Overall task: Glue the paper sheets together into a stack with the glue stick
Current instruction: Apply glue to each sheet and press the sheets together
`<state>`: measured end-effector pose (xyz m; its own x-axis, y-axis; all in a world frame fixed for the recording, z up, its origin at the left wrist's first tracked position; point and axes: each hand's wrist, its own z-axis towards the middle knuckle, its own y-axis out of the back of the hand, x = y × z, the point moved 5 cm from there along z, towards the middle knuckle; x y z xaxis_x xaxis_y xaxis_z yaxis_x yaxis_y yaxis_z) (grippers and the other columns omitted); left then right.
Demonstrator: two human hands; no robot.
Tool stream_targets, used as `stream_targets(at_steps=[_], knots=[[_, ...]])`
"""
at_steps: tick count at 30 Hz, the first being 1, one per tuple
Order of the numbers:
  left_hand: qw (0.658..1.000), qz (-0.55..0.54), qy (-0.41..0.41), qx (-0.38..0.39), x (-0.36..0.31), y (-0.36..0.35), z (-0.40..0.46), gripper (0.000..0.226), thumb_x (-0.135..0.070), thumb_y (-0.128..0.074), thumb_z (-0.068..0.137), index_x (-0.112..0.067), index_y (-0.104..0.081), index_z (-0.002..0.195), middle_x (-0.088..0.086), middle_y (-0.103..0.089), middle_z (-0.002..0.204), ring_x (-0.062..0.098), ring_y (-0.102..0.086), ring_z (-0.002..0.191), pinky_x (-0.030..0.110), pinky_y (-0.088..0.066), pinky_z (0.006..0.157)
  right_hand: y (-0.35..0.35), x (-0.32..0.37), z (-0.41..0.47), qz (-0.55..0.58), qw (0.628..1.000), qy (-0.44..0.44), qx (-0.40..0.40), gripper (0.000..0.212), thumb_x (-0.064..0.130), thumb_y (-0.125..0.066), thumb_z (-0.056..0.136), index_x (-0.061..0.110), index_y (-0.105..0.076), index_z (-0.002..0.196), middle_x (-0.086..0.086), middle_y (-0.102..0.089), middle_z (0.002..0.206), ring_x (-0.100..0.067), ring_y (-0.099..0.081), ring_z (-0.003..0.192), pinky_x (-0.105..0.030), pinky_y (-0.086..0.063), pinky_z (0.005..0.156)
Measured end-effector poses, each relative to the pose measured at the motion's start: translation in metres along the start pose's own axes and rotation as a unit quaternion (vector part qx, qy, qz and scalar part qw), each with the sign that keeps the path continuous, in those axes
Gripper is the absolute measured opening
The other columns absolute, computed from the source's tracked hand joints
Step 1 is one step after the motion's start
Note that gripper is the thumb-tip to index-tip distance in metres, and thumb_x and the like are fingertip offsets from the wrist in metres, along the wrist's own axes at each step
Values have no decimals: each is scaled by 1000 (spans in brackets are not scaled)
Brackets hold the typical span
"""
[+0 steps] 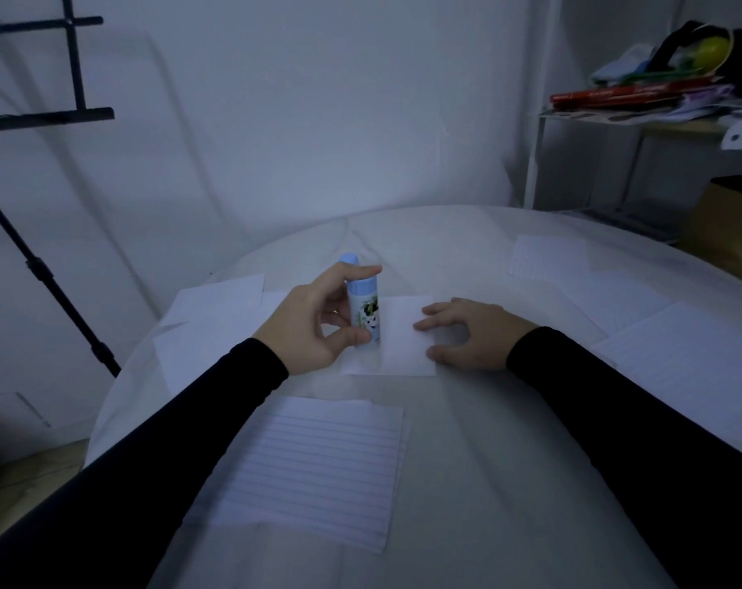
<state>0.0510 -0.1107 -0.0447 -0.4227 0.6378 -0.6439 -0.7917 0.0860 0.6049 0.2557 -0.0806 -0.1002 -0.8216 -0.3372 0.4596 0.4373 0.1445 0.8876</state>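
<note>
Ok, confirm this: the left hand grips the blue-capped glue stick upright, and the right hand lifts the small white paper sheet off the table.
Not quite. The head view shows the right hand pressing the small white paper sheet flat on the table, not lifting it. The left hand does grip the blue-capped glue stick upright.

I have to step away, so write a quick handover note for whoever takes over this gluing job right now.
Left hand: grip on the upright blue-capped glue stick, its base on the small white paper sheet mid-table.
Right hand: fingers flat, pressing that sheet's right edge.
Lined sheets lie loose: near, far right, right; plain ones left.
Done: no glued stack is evident.
Left: glue and stack the sheets.
</note>
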Motion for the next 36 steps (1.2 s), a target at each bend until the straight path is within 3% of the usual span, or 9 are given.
stream_targets(at_steps=[4, 10, 14, 17, 20, 24, 28, 32, 36], knots=[[1000, -6, 7, -12, 4, 9, -4, 72, -7, -72, 71, -58, -49, 116, 0, -65, 93, 23, -64, 76, 28, -57, 76, 0, -1, 0, 7, 1000, 4, -5, 45, 45, -63, 83, 44, -52, 126, 22, -34, 147, -8, -19, 143, -42, -12, 118], [999, -32, 15, -40, 4, 17, -4, 69, -12, -75, 69, -57, -48, 113, 3, -66, 91, 28, -64, 74, 25, -54, 70, 0, -1, 0, 8, 1000, 11, -8, 44, 41, -63, 84, 42, -52, 127, 21, -34, 148, -9, -19, 143, -42, -13, 117], [981, -131, 47, -132, 7, 32, 4, 66, -27, -81, 62, -51, -46, 113, 2, -64, 90, 44, -61, 79, 47, -54, 76, 4, 1, 0, 8, 1000, 21, -9, 48, 33, -61, 76, 37, -55, 124, 12, -41, 142, -10, -32, 137, -38, -21, 115], [982, -141, 88, -95, 9, 34, 10, 75, -14, -87, 62, -39, -45, 118, -4, -67, 86, 35, -65, 73, 42, -56, 79, 11, 15, 1, -23, 995, 31, -93, 48, 40, -55, 78, 31, -56, 125, 6, -47, 133, -15, -40, 128, -34, -29, 107], [985, -127, 119, -21, 9, 21, 12, 62, -4, -87, 60, -24, -55, 110, -9, -68, 86, 23, -65, 73, 38, -55, 79, 8, 36, 4, -48, 983, 75, -161, 50, 56, -49, 83, 26, -60, 122, 4, -53, 127, -17, -46, 120, -35, -35, 102], [985, -108, 130, 39, 11, 9, 11, 46, -3, -84, 60, -24, -64, 95, -9, -67, 87, 28, -63, 79, 42, -55, 81, -8, 39, 8, -78, 987, 84, -115, 45, 47, -57, 87, 25, -58, 126, 7, -52, 132, -16, -45, 123, -35, -34, 105], [984, -111, 131, 53, 12, 5, 9, 42, -25, -86, 49, -35, -67, 85, -8, -65, 86, 26, -59, 76, 47, -52, 79, -12, 35, 11, -88, 990, 76, -83, 41, 47, -56, 87, 26, -62, 121, 12, -55, 130, -11, -47, 124, -36, -35, 104], [984, -111, 122, 61, 12, 3, 10, 40, -29, -84, 49, -37, -67, 84, -10, -65, 84, 29, -58, 78, 57, -50, 82, -14, 28, 15, -56, 994, 60, -72, 41, 51, -58, 84, 28, -65, 117, 14, -56, 129, -9, -48, 123, -37, -36, 104], [985, -106, 125, 56, 15, 3, 14, 40, -30, -83, 49, -39, -67, 85, -11, -66, 85, 32, -61, 82, 57, -50, 84, -13, 27, 16, -43, 996, 45, -65, 40, 52, -60, 82, 31, -65, 116, 17, -55, 129, -6, -47, 122, -38, -34, 106]])
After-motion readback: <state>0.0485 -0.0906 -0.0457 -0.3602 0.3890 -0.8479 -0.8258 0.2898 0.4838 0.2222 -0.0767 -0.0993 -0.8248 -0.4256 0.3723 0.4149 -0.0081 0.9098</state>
